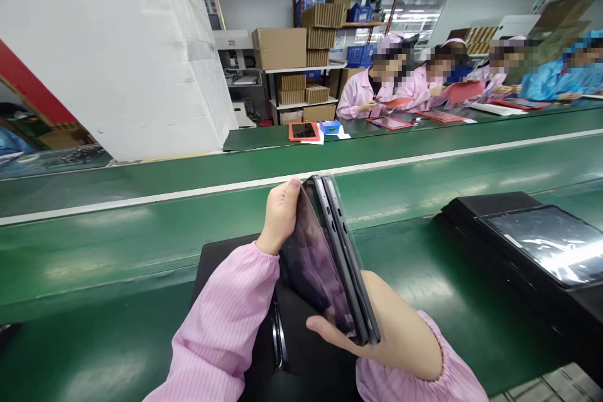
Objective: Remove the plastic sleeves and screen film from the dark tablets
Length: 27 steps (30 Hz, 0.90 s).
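Note:
Two dark, flat devices (325,264) with glossy screens and thin metallic edges are held together, tilted on edge, above a black pad (217,264). My left hand (281,210) grips their upper left corner, thumb on top. Around their lower end wraps my right hand (377,320), its thumb on the near screen side and its other fingers hidden behind. Clear film sticks out along the right edge of the devices. Beneath them, a shiny black strip-like object (279,333) lies on the pad.
A black stack (499,207) with a film-covered tablet (551,239) stands at right. Beyond the green conveyor (141,220) sit several people in pink and blue, handling red-framed panels. A red-framed tablet (304,132) and blue box (330,127) lie across; a white wrapped column (188,63) rises at left.

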Available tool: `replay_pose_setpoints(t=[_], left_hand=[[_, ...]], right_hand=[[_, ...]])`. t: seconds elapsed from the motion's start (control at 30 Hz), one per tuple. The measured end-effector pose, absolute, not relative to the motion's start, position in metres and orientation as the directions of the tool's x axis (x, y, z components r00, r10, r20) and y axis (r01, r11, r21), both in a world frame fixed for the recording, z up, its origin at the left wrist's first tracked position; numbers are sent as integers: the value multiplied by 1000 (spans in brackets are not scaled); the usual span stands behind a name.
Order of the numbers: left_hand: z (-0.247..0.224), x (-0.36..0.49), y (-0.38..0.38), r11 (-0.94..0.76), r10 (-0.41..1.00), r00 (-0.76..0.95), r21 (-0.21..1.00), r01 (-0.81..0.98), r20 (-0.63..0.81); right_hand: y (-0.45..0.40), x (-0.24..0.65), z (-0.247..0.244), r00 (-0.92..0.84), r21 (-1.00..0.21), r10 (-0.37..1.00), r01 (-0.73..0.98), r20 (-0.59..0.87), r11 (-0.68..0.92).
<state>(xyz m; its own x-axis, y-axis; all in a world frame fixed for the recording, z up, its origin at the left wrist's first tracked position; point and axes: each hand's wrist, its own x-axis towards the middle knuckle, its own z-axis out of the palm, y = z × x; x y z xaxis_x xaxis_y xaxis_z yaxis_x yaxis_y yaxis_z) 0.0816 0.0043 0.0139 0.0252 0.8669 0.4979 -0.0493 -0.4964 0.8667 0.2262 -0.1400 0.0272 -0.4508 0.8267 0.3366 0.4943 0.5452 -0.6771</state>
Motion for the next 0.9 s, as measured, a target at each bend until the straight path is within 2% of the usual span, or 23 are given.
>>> replay_pose_setpoints(t=[0.27,0.5,0.6,0.73,0.9], left_hand=[[8,79,13,-479,877,5,877,-35,480],[7,79,12,-466,885,15,884,-34,466],[9,77,8,-485,872,54,874,-35,486],[10,75,5,-523,839,142,850,-60,526],[13,72,1,-569,791,202,816,-102,577]], right_hand=[[-135,223,26,-386,-675,850,522,359,522],[-135,227,28,-428,-660,841,532,330,530],[-135,233,26,-497,-657,824,530,272,536],[-139,240,26,-549,-713,825,525,134,465],[-143,239,33,-572,-751,812,485,115,448]])
